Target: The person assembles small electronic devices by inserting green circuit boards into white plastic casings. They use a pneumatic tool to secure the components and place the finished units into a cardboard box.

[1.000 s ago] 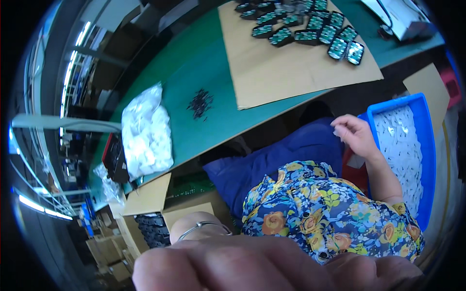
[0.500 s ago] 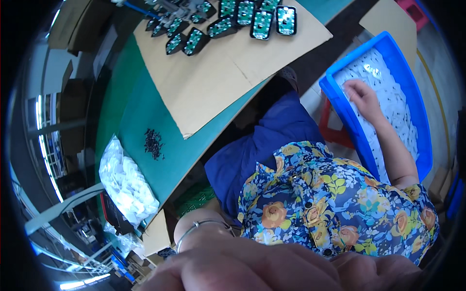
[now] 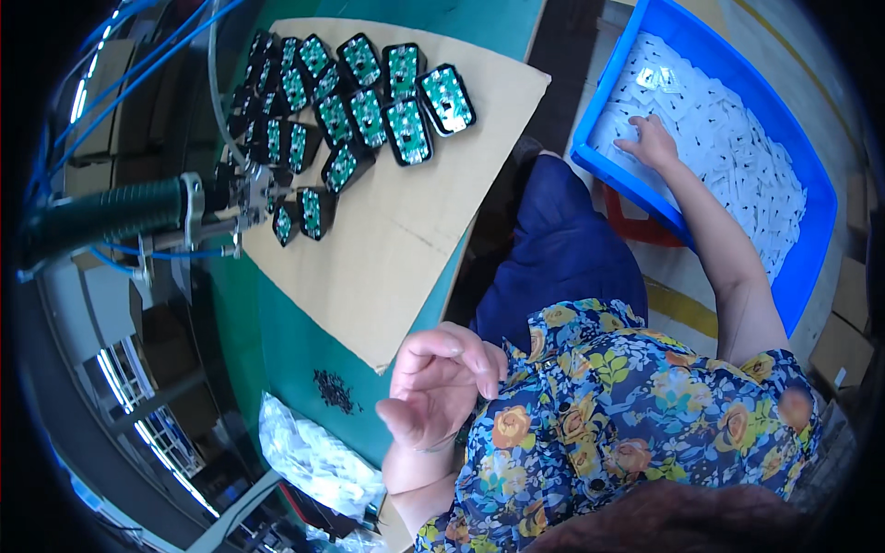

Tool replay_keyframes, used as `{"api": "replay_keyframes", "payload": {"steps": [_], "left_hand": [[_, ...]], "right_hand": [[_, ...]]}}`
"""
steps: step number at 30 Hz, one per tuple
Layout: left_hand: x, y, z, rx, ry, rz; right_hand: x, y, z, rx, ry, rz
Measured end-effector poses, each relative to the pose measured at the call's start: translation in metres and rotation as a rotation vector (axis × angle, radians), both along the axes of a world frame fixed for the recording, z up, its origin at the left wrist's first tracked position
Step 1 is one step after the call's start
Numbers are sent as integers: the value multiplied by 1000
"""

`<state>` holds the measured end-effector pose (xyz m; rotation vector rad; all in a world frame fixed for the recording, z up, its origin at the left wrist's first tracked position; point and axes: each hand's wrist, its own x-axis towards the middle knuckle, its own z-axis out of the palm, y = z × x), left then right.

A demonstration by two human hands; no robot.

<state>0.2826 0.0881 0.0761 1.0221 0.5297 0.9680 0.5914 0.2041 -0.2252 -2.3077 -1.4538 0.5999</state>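
Observation:
My left hand (image 3: 441,387) is raised in front of my flowered shirt, near the corner of the cardboard sheet (image 3: 369,304). Its palm is turned up, the fingers are loosely curled with the thumb apart, and nothing shows in it. On my right, my right hand (image 3: 653,145) reaches over the blue bin (image 3: 599,170), which is filled with small flat white packets (image 3: 728,157) bearing dark marks. Thumb and fingers are spread just above or touching the packets, holding nothing that I can see. Several black housings with green circuit boards (image 3: 406,132) stand on the cardboard.
A pile of small black parts (image 3: 336,392) lies on the green table (image 3: 295,323). Close by sits a clear bag of white pieces (image 3: 318,465). A machine arm with blue tubes (image 3: 111,217) reaches in at left. Under the bin is a red stool (image 3: 636,217).
My left hand has moved from close to the camera at the lower edge to in front of my shirt. My right hand stays over the bin, its fingers more spread. The view has shifted.

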Motion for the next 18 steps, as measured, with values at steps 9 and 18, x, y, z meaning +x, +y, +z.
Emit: {"api": "replay_keyframes", "payload": {"steps": [9, 18], "left_hand": [[28, -9, -34, -17, 239, -64], [21, -9, -32, -12, 319, -119]], "right_hand": [[-10, 13, 15, -89, 130, 153], [-37, 11, 22, -131, 212, 88]]}}
